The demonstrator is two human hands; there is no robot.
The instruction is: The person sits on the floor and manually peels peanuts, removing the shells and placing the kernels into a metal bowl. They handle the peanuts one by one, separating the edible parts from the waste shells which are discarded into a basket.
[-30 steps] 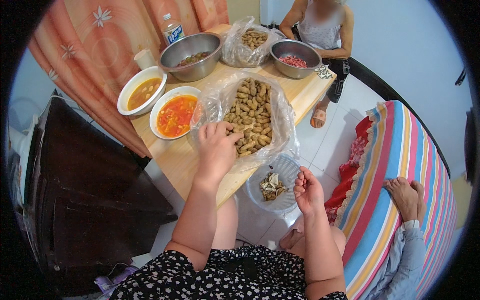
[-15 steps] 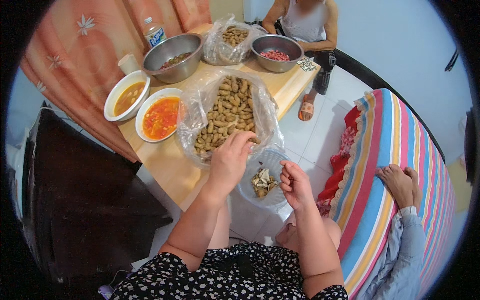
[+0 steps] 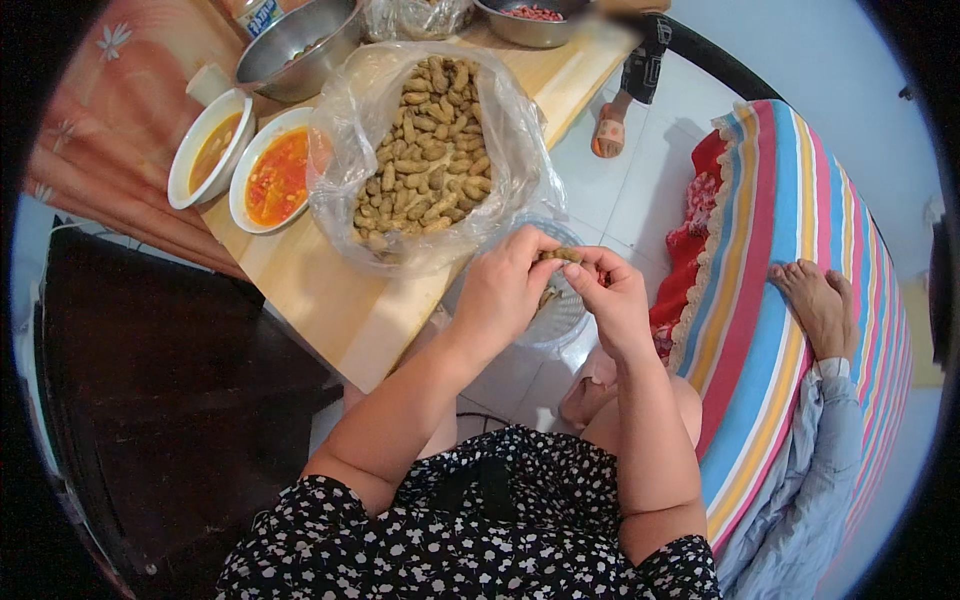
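Note:
An unshelled peanut (image 3: 562,254) is pinched between both of my hands, over a pale plastic basket (image 3: 572,318) that stands below the table edge. My left hand (image 3: 508,285) grips one end of the pod with thumb and fingertips. My right hand (image 3: 612,290) closes on its other end, the thumb pressed against the shell. A small reddish bit, perhaps a kernel, shows among the right fingers. To the left, a clear plastic bag (image 3: 340,120) lies open on the table, full of unshelled peanuts (image 3: 430,150). My hands hide most of the basket.
On the wooden table (image 3: 330,310) stand a bowl of red-orange food (image 3: 277,180), a bowl of brownish soup (image 3: 212,155), a metal bowl (image 3: 300,55) and another metal bowl (image 3: 530,25) of red kernels. At right, someone's foot (image 3: 815,305) rests on a striped bed cover (image 3: 740,300).
My left hand has moved from the bag to the right with a peanut. Both hands now meet on it over the basket. The view has tilted down, shifting the table upward.

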